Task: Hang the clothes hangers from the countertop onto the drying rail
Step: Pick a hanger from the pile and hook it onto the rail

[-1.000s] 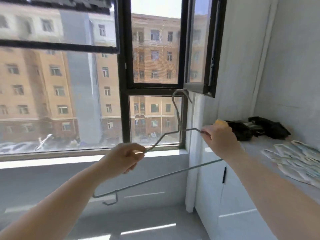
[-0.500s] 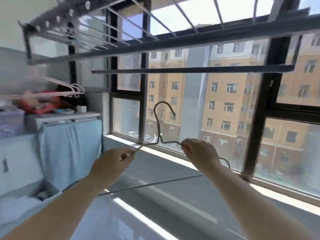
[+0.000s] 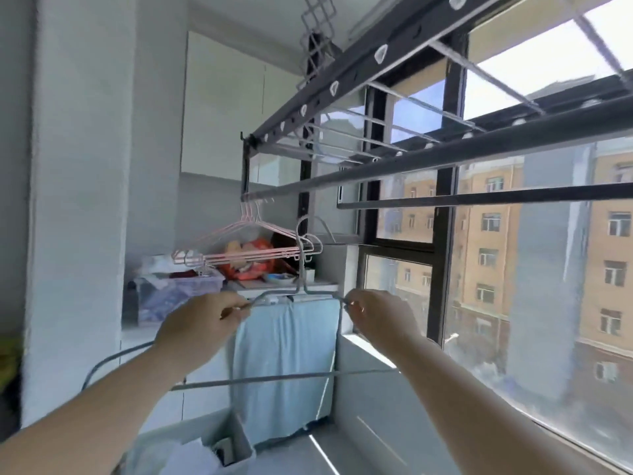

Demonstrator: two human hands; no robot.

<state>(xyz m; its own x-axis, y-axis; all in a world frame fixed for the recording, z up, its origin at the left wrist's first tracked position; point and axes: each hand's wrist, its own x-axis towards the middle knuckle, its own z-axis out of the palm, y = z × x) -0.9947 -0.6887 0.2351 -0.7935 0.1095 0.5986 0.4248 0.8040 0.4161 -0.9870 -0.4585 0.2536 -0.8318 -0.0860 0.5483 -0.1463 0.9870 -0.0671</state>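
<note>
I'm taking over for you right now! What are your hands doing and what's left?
Left hand pinches the left shoulder of the grey wire hanger; right hand pinches the right shoulder.
The hanger is upright, its hook not yet on the drying rail.
Done: pink hangers hang at the rail's far end.
Left: lift the hook onto the rail. Countertop out of view, so remaining hangers unknown.

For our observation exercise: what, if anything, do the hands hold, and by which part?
A grey hanger, by its shoulders: left hand on the left one, right hand on the right.
</note>
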